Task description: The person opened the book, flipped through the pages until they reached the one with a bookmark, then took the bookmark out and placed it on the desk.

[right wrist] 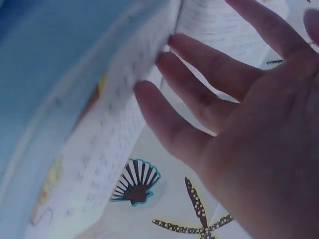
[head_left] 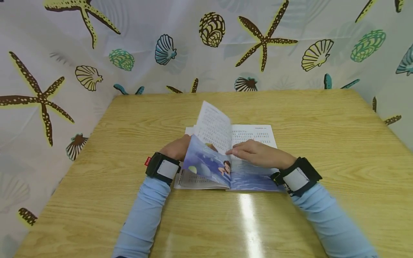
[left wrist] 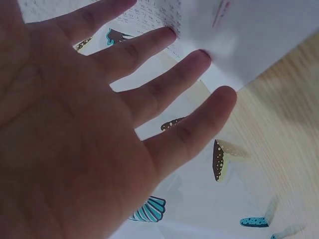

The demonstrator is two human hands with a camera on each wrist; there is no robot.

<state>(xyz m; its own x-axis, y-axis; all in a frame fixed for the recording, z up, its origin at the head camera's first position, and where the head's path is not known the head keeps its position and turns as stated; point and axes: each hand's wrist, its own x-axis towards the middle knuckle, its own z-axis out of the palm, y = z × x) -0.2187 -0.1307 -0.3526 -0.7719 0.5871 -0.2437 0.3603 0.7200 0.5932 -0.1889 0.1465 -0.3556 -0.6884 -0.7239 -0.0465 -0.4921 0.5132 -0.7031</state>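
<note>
An open book [head_left: 253,181] with printed text and blue pictures lies flat on the table. One of its leaves [head_left: 213,123] stands raised and bends over the left half. My left hand [head_left: 176,147] is at the left edge of this leaf, partly hidden behind it. In the left wrist view, the left fingers [left wrist: 172,82] are spread and nearly straight, their tips at the white paper. My right hand [head_left: 259,154] lies over the right page, fingertips at the fold. The right wrist view shows its fingers [right wrist: 209,74] extended beside the raised, blurred leaf [right wrist: 99,149].
The wooden table [head_left: 135,125] extends around the book on all sides. Behind it hangs a white cloth [head_left: 190,21] printed with shells and starfish, which also runs along the left and right sides. Both wrists wear black straps [head_left: 300,175].
</note>
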